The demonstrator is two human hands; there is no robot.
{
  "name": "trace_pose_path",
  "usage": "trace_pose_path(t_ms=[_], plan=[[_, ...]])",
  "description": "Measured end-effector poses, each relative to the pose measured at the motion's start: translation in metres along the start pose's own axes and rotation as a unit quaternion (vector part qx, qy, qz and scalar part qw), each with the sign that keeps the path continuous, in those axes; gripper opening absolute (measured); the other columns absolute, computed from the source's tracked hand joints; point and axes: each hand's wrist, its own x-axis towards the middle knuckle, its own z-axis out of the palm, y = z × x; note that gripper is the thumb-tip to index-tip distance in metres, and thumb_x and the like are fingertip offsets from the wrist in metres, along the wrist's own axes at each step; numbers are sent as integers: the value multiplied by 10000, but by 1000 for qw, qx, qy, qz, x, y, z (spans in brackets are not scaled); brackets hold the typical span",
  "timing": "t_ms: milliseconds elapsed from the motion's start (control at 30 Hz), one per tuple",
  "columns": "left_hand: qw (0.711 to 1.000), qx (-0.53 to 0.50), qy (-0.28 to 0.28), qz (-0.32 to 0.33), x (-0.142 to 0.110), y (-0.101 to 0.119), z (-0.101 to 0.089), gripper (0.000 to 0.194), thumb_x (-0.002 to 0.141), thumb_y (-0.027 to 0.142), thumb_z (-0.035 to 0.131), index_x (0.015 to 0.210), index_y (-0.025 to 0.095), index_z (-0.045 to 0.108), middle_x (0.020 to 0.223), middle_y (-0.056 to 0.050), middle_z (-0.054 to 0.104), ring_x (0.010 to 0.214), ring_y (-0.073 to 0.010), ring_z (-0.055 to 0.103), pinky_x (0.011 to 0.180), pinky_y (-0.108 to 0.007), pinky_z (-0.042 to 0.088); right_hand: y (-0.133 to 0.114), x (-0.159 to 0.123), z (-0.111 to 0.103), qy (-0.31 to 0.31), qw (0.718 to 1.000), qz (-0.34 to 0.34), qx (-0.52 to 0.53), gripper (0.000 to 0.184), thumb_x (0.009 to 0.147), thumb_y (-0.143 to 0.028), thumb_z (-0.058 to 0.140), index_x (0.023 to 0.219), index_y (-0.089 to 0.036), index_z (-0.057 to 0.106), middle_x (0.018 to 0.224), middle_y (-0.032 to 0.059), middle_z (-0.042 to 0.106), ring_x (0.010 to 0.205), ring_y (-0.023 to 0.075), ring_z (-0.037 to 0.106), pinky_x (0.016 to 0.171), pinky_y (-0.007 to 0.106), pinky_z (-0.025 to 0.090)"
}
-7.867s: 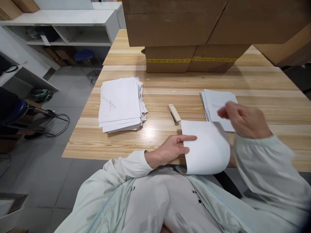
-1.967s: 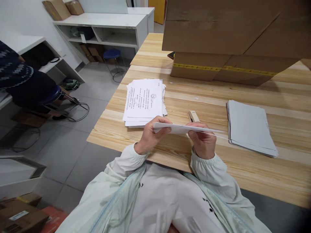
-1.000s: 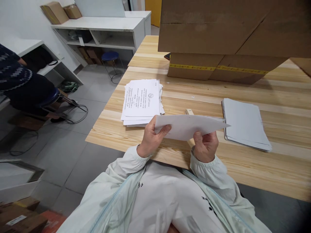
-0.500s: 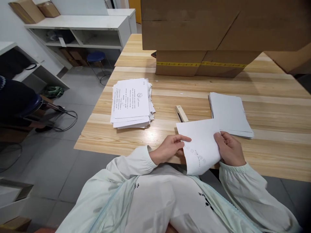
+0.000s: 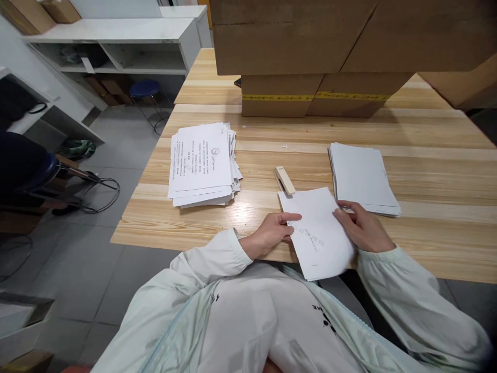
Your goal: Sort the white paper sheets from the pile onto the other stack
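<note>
Surface (image 5: 140,223): paper (image 5: 328,230) overhangs near edge. Right hand (image 5: 364,228) loosely curled, thumb on paper's right edge. Left hand (image 5: 269,236) half spread, index finger and thumb on left edge. Pinching beneath: cannot tell.

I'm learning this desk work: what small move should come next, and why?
I'd probably nudge the stapler a little farther away with the left hand while the right hand steadies the paper. The stapler lies right at the paper's far left corner, and in this view the paper's near end reaches past the edge of the table, so it may need room to slide forward.
</note>
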Motion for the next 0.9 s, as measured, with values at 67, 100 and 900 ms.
trace_pose_path(t_ms=[67,100,900], plan=[[1000,4,5,0,3,0,0,487,724,-35,601,1181,94,711,742,-18,646,697,-95,621,750,-265,532,4,13,-31,-38,990,-45,-126,502,641,-623,768,1008,-282,747,589,15,673,438,203,508,445,314,287],[1000,4,4,-1,4,-1,0,485,728,-33,606,1183,97,710,762,-25,655,710,-99,628,750,-265,532,2,20,-46,-55,981,-67,-173,509,627,-632,777,1021,-310,750,609,14,679,425,198,478,451,313,244],[998,-47,24,-30,14,2,0,432,677,-69,605,1061,95,716,741,-30,686,662,-103,645,657,-232,530,-103,99,148,-88,916,-356,-160,365,1029,-360,362,933,-194,673,1011,115,706,1054,259,539,964,433,362]])
